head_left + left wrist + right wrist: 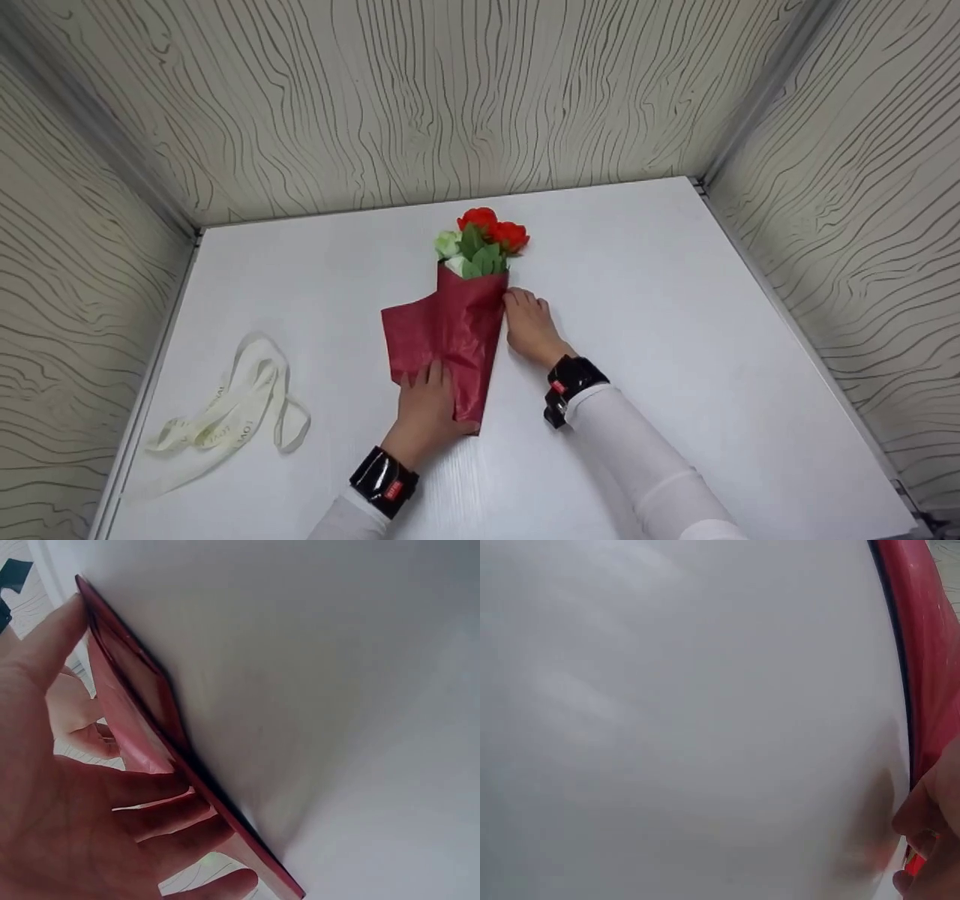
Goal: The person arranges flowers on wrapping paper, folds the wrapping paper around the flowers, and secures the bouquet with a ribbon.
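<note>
A bouquet lies in the middle of the table, its dark red wrapping paper (472, 322) folded round the stems with a flap spread at the left. Red flowers (480, 220), pale green-white flowers (448, 244) and green leaves (484, 259) stick out of the top. My left hand (427, 409) rests on the lower paper, fingers extended; its thumb (52, 641) touches the bottom corner in the left wrist view. At the upper right edge of the paper, my right hand (531, 324) has bent fingers and pinches that edge, partly cut off in the right wrist view.
A cream ribbon (244, 409) with printed letters lies in loose loops on the left of the white table (675, 337). Wood-grain panels (450, 97) stand along the back and both sides.
</note>
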Demonstrator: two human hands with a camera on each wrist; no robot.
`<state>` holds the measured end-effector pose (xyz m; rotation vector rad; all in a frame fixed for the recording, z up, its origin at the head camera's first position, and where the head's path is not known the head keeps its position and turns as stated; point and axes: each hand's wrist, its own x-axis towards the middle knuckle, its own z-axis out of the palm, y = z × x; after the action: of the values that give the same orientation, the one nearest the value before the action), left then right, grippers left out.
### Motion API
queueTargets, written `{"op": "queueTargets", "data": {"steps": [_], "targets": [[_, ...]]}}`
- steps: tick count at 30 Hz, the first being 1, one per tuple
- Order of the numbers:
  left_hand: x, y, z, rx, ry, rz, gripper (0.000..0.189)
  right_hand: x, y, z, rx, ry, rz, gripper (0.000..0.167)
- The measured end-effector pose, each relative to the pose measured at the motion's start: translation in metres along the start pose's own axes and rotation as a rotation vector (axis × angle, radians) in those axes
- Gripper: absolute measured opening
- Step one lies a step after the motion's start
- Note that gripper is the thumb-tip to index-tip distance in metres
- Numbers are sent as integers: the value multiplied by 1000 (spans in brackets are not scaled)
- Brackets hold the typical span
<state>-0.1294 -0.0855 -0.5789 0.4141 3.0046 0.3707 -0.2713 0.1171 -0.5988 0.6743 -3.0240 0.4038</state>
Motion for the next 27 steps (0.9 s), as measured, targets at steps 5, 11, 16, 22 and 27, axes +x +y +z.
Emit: {"op": "queueTargets", "data": {"steps": [5,11,16,22,27], "targets": [[0,0,-1,23,-3,18,105,-6,0,7,12,62,-82,41],[0,0,1,35,0,13,107,-4,5,4,-10,11,-71,43],[2,0,1,41,8,10,107,2,6,0,-23,-9,-38,42],[1,0,-1,39,-2,11,107,7,3,0,-28,18,-38,38],[1,1,0,25,9,16,107,9,7,1,-28,3,-31,34]]}}
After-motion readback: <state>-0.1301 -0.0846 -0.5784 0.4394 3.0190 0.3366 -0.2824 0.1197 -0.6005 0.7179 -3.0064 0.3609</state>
